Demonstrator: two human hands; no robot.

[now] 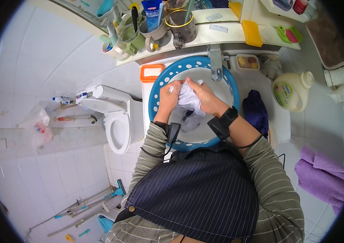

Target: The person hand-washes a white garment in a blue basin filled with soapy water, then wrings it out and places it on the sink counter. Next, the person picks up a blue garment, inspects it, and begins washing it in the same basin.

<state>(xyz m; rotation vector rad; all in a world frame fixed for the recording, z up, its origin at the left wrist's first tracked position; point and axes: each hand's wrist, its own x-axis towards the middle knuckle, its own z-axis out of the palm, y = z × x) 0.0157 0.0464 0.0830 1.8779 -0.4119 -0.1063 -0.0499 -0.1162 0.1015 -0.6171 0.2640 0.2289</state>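
Both of my hands grip a wet white cloth (188, 96) above a blue-rimmed plastic basin (155, 120) set at the sink. My left hand (169, 96) closes on the cloth's left side, and my right hand (204, 95) clasps its upper right part. Below the cloth lies soapy water (190, 126) with something dark partly in it. A metal faucet (216, 65) reaches over the basin's far side. A dark purple cloth (254, 111) lies on the counter to the right of the basin.
An orange soap dish (151, 73) stands left of the basin. Cups and a toothpaste tube (152, 15) crowd the shelf behind. To the right are a sponge tray (247, 62) and a detergent jug (290, 91). A toilet (118, 130) stands at the left.
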